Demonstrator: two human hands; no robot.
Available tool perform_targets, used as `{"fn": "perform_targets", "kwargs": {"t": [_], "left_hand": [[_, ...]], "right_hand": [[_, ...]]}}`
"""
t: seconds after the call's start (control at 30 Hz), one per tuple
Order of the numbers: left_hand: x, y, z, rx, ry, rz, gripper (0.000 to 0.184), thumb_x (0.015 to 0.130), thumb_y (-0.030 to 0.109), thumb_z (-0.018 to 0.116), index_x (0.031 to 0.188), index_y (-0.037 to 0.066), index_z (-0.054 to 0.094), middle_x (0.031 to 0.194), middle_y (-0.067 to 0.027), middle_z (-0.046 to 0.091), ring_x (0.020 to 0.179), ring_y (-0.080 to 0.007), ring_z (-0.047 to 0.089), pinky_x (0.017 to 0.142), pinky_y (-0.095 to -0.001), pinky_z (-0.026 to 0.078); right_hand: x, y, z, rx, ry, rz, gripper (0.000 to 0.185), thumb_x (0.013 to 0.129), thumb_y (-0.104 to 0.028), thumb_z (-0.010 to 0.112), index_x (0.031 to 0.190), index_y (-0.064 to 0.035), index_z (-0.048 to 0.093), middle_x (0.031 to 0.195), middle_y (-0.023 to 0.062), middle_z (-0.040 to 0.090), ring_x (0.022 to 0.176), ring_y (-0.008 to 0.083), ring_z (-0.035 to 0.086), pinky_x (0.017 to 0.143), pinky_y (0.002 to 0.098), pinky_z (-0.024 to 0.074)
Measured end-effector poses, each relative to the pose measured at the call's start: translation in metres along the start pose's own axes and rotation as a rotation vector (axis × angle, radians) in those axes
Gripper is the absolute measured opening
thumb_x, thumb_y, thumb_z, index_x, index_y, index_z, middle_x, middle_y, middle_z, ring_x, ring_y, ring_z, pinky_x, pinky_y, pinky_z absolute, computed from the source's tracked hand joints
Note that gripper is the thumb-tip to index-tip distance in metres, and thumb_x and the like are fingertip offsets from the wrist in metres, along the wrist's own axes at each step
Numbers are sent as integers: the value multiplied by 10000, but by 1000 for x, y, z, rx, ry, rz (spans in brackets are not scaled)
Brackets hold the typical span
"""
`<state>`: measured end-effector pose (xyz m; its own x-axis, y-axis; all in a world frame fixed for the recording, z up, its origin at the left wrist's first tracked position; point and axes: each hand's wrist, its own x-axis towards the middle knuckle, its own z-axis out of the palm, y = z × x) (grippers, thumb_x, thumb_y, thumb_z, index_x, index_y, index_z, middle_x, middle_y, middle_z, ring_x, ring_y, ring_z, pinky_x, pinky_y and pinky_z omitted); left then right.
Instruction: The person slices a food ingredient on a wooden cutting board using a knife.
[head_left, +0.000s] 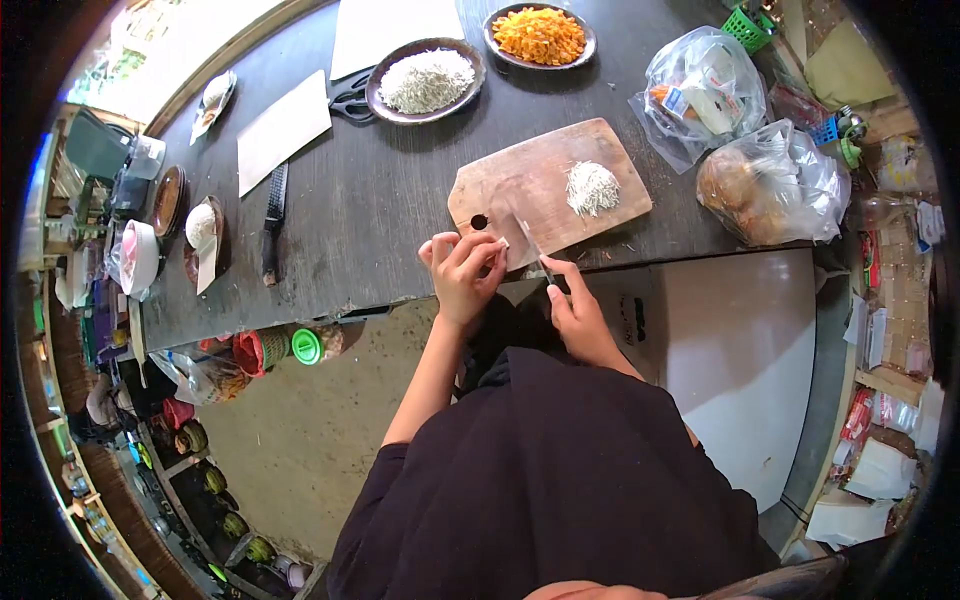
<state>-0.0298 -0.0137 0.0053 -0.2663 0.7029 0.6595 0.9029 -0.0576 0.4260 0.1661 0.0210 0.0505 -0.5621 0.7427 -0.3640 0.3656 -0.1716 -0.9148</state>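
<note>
My left hand (464, 268) is at the near left corner of a wooden cutting board (530, 185), fingers pinched around a small white piece (504, 242). The piece is too small to name exactly. In my right hand (578, 318) is a knife (531, 238), its blade pointing away from me over the board's near edge, a little right of the white piece. On the board's right half lies a small heap of thin white shreds (592, 188). The board has a dark round hole near its left end.
Behind the board stand a dish of white shreds (427, 80) and a dish of orange pieces (540, 37). Plastic bags (775, 185) sit at the right. A black-handled grater (273, 225), white paper (285, 133) and a white bowl (139, 258) lie leftward.
</note>
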Motion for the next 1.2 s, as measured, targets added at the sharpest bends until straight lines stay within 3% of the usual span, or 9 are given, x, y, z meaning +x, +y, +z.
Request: {"fn": "perform_targets", "kwargs": {"t": [0.03, 0.27, 0.43, 0.53, 0.7, 0.77, 0.87, 0.97, 1.2], "left_hand": [[0, 0, 0, 1, 2, 2, 144, 726, 176, 805, 837, 199, 717, 916, 106, 691, 869, -174, 530, 851, -361, 326], [1, -2, -3, -27, -23, 10, 162, 686, 162, 798, 817, 185, 706, 937, 102, 691, 892, -187, 534, 859, -371, 331], [0, -4, -2, -50, -42, 12, 150, 729, 162, 807, 850, 188, 723, 953, 83, 701, 925, -190, 533, 876, -366, 332], [0, -4, -1, -69, -15, 14, 148, 717, 158, 784, 839, 174, 701, 936, 80, 682, 904, -184, 546, 864, -376, 343], [1, -5, -1, -68, -23, 50, 147, 714, 154, 786, 828, 169, 695, 938, 72, 679, 897, -184, 549, 861, -370, 345], [1, -5, 0, -47, -26, 55, 155, 709, 152, 790, 828, 163, 692, 932, 70, 677, 895, -184, 555, 857, -369, 348], [2, -3, -1, -50, -4, 47, 162, 703, 146, 796, 827, 159, 692, 929, 66, 676, 888, -183, 562, 854, -365, 353], [3, -4, 0, -63, -22, 36, 159, 706, 143, 799, 825, 159, 695, 929, 63, 678, 882, -183, 566, 850, -360, 357], [1, -4, 2, -69, -33, 14, 163, 716, 106, 816, 824, 166, 710, 924, 67, 692, 878, -174, 556, 858, -357, 349]], "right_hand": [[2, 4, 2, -21, 25, -100, 391, 1023, -130, 441, 1414, -115, 429, 1199, 183, 607, 851, 246, 631, 857, 366, 479], [-6, 9, 15, 111, -95, 6, 397, 1018, -114, 443, 1414, -85, 432, 1292, 157, 573, 941, 231, 617, 904, 343, 455], [-3, 3, 15, 42, 13, -41, 393, 1009, -91, 445, 1402, -71, 453, 1326, 171, 555, 1192, 247, 571, 1009, 347, 419], [2, 8, 14, -8, 63, -115, 397, 1008, -83, 444, 1404, -73, 452, 1321, 168, 561, 1213, 246, 558, 1016, 344, 414], [-2, -8, 8, 6, -8, -110, 387, 1013, -86, 445, 1400, -71, 462, 1303, 154, 566, 1054, 214, 576, 947, 317, 434], [-5, -17, 4, 20, -127, 174, 388, 1017, -95, 446, 1405, -80, 462, 1262, 138, 586, 964, 192, 579, 904, 308, 450], [1, 0, -5, -20, -36, -97, 393, 1021, -105, 447, 1414, -100, 457, 1209, 125, 610, 849, 160, 563, 842, 305, 464], [6, -6, -28, -26, 1, 13, 394, 1023, -109, 446, 1416, -98, 453, 1205, 125, 619, 815, 142, 555, 822, 303, 468], [18, 8, -52, -66, 71, -125, 391, 1024, -111, 443, 1412, -72, 445, 1299, 129, 595, 921, 172, 599, 886, 310, 461]]}}
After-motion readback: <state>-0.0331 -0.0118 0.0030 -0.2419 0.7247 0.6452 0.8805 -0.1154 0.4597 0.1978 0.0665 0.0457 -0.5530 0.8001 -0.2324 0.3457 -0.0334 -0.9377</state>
